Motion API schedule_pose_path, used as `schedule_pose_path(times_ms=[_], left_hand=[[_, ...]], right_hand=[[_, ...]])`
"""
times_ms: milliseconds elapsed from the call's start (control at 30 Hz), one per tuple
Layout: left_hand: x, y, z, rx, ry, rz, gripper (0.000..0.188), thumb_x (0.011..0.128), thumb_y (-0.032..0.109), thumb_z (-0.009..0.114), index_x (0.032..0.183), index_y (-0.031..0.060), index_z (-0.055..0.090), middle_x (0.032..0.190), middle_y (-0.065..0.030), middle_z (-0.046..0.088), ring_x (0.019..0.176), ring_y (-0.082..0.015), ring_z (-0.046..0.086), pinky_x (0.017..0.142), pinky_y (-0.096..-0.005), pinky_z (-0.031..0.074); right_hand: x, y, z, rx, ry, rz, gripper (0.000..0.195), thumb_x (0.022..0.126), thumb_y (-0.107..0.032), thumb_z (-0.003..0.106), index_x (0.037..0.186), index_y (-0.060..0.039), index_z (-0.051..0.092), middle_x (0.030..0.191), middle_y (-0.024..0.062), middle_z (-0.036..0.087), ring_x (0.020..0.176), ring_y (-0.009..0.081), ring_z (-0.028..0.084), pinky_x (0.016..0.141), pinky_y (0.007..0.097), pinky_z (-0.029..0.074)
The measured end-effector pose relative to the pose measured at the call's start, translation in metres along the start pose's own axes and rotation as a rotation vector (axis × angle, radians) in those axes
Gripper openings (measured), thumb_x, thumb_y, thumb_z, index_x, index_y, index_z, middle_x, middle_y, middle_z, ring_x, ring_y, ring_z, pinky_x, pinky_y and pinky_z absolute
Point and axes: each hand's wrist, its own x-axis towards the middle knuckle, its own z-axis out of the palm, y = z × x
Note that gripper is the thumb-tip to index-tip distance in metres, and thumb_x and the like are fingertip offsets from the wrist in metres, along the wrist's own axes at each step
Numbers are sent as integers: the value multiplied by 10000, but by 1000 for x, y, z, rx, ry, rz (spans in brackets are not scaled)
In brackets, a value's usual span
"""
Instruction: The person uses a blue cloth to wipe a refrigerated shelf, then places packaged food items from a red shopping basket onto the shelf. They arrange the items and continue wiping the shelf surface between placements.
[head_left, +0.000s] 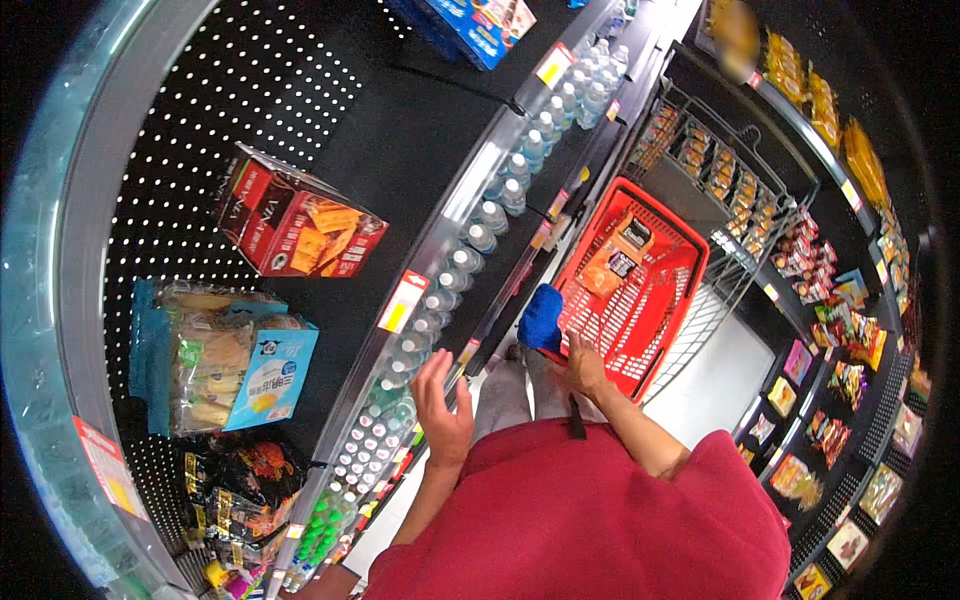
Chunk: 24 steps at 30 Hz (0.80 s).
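Observation:
My left hand (442, 412) is raised with its fingers apart and nothing in it, beside the front edge of a shelf of clear plastic bottles (480, 238). At the near rim of a red plastic shopping basket (675, 255) is my right hand (586, 367). Its fingers are partly hidden, so a grip on the rim is not certain. Blue fabric (541, 316) hangs over the basket's edge next to that hand. Inside the basket lie an orange packaged food (602, 274) and a dark-labelled pack (636, 232).
On the left shelf stand a red snack carton (300, 225), a blue-trimmed multipack of bread-like snacks (232, 360) and black packets (247, 480). A wire rack (720, 135) stands past the basket. Snack shelves (810, 375) line the right side, with pale floor (697, 375) between.

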Motion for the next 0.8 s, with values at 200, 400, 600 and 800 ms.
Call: schedule_pose_path(times_ms=[200,400,600,800], left_hand=[[-24,-2,15,-56,-136,62,316,919,16,650,1235,11,657,1311,-172,631,1219,-353,584,1074,-446,432],[-47,-15,5,-122,-201,141,274,921,2,644,1193,6,680,1291,-169,643,1194,-337,603,1017,-429,480],[-120,-68,-37,-155,-204,35,230,936,5,634,1159,5,689,1212,-166,671,1126,-335,641,958,-416,517],[-202,-128,-83,-78,-197,-61,166,961,5,608,1107,-3,686,1107,-148,702,1053,-330,662,895,-413,537]], right_hand=[[-7,42,66,-202,55,18,294,944,-197,593,1169,-12,552,1025,278,710,955,404,717,747,509,581],[6,58,91,-273,135,123,205,877,-196,658,1019,-49,655,792,185,733,758,372,741,665,501,594],[-3,59,86,-359,200,194,189,867,-205,654,1000,-76,691,847,185,745,781,359,750,670,495,601],[-34,71,83,-437,205,232,174,871,-202,633,958,-96,739,853,189,751,792,354,754,694,483,612]])
